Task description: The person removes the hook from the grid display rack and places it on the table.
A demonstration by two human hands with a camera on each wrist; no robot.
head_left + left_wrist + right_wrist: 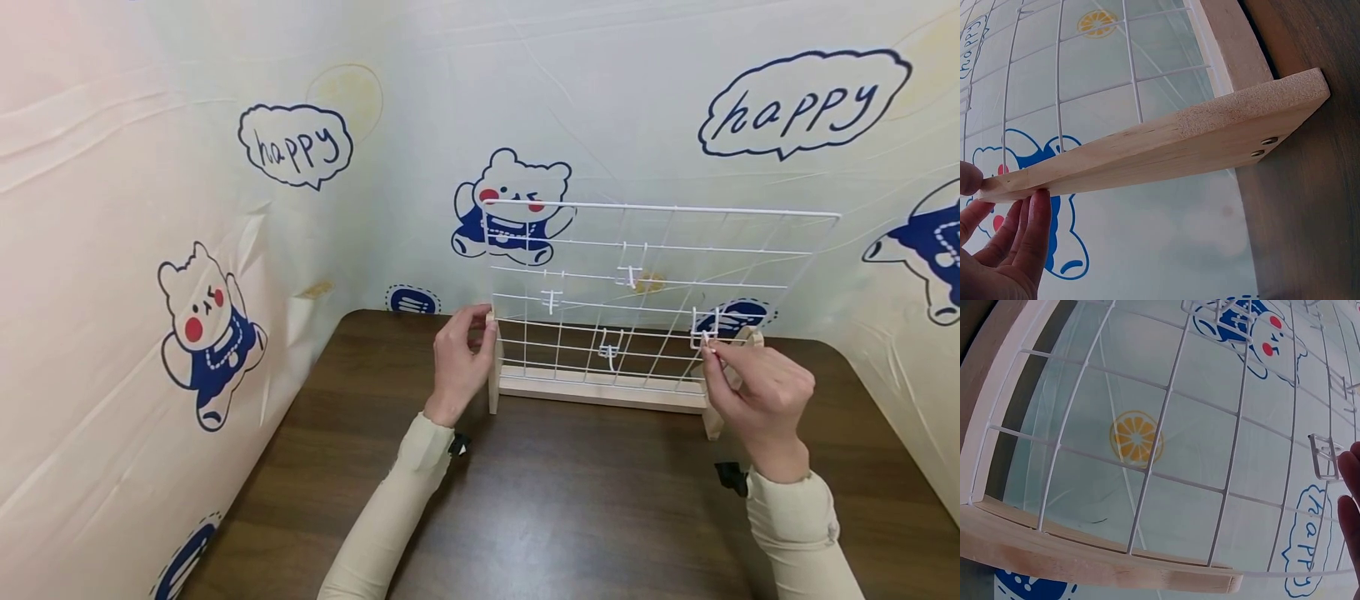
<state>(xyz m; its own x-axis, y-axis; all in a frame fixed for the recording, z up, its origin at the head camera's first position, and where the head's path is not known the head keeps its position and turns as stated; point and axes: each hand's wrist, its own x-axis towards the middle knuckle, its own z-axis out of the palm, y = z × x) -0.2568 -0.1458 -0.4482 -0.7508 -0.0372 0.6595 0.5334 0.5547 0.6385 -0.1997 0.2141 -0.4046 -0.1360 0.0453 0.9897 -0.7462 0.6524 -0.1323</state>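
Two weak points: your left hand (461, 354) only pinches the wooden upright (492, 367), and your right hand (757, 392) pinches a white hook (706, 333) — tug hard and the wire grid (645, 283) may tip.

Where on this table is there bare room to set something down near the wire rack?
The table is bare between the two sleeves, in front of the wooden base, and at the near left edge by the backdrop. It is crowded at the rack's ends: the left hand holds the left post, and the right hand pinches a hook.
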